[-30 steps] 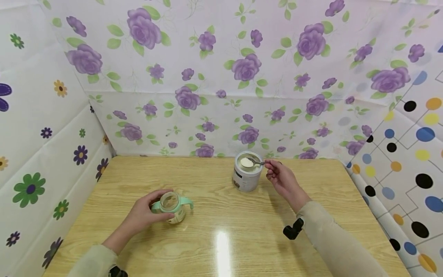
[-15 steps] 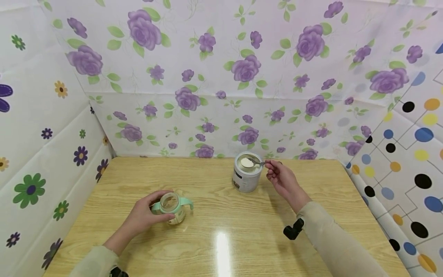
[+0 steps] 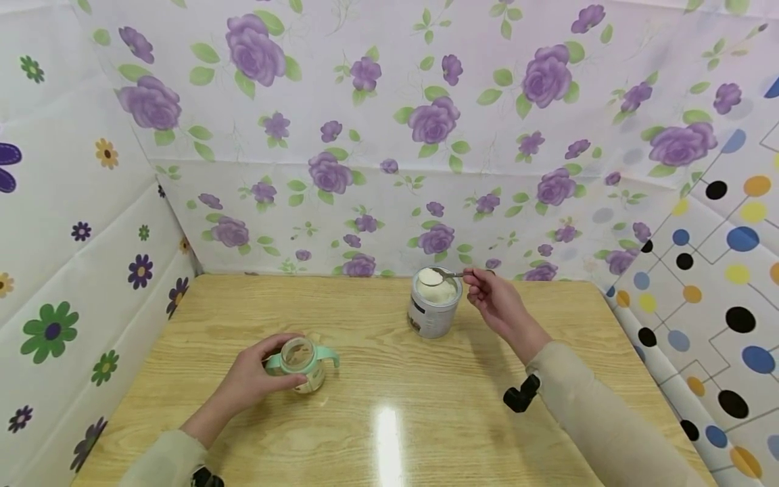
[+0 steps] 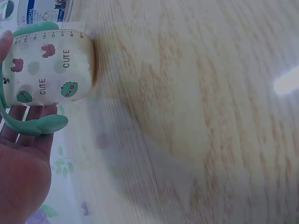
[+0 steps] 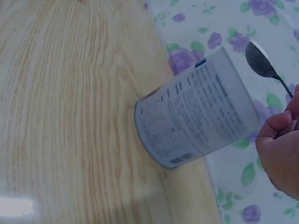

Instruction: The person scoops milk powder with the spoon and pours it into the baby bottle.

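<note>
My left hand grips a clear baby bottle with green handles, thumb and fingers around its sides. The bottle stands upright and uncapped on the table; the left wrist view shows "CUTE" and small animal prints on the bottle. My right hand pinches the handle of a metal spoon heaped with white powder. That spoon is just above the mouth of an open grey-white tin, which holds more pale powder. In the right wrist view the spoon is clear of the tin's rim.
The wooden table carries the bottle at left and the tin near its back edge. A flowered cloth rises behind it, with a flower-print cloth at left and a dotted cloth at right.
My right hand has raised the loaded spoon slightly, from inside the tin's mouth to just above it, uncovering the powder within. The left hand and bottle have stayed put.
</note>
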The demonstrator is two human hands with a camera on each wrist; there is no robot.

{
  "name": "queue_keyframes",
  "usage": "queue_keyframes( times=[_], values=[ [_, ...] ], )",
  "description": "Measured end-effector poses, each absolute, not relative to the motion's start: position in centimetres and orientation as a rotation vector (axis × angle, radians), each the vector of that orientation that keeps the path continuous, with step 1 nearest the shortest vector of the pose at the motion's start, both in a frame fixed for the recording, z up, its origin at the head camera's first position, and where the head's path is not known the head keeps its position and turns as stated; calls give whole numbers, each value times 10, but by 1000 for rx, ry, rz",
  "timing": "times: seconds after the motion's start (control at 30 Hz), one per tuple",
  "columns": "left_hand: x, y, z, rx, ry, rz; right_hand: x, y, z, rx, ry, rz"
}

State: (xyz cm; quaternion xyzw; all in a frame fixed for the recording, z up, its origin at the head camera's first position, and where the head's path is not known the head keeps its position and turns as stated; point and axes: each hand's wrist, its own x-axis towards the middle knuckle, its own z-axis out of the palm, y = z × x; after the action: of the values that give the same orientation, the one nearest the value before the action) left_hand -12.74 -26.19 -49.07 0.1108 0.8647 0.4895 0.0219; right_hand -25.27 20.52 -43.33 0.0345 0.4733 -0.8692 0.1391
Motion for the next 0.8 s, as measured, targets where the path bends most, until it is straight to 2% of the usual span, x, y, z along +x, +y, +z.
queue_keyframes(
  times=[0.37,0.8],
  values=[
    [-129,-262,-491,355,2691,1505,-249,157,-404,34,1370,-2467],
    [-128,-263,-491,354,2670,1518,-231,94,-395,-73,1390,-2322]
  ],
)
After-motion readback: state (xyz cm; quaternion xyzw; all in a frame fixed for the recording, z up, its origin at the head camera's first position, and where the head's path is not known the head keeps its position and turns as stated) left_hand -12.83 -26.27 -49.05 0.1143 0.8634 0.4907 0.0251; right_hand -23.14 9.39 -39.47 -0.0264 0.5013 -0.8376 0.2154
